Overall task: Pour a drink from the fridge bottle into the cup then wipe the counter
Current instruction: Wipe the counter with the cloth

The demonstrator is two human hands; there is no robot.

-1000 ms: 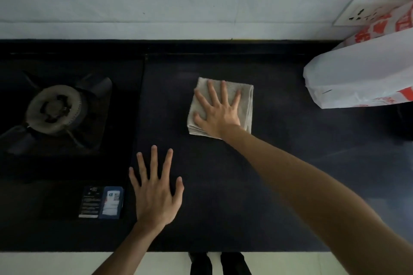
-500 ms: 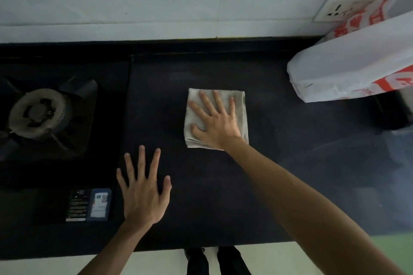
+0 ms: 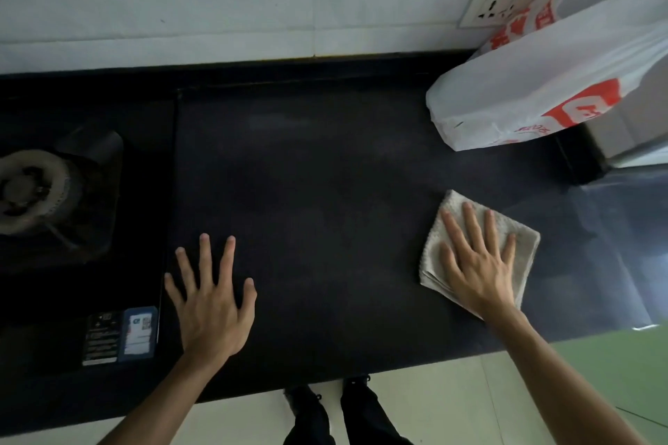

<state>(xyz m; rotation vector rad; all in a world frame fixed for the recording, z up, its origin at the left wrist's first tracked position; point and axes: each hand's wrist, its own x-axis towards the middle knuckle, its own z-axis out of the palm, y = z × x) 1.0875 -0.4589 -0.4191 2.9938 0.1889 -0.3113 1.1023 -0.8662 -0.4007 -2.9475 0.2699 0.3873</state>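
Observation:
A folded grey cloth (image 3: pixel 524 238) lies flat on the dark counter (image 3: pixel 325 191), toward its right side. My right hand (image 3: pixel 477 264) presses down on the cloth with fingers spread. Near the counter's front edge, my left hand (image 3: pixel 213 300) rests flat with its fingers apart and holds nothing. No bottle or cup is in view.
A gas hob burner (image 3: pixel 32 188) sits at the left, with a label sticker (image 3: pixel 121 334) near its front edge. A white and red plastic bag (image 3: pixel 542 83) stands at the back right below a wall socket (image 3: pixel 499 7). A pale box edge (image 3: pixel 636 141) is behind the bag.
My right hand has slid the cloth from the counter's middle to the right and nearer the front. The left hand stays flat in place.

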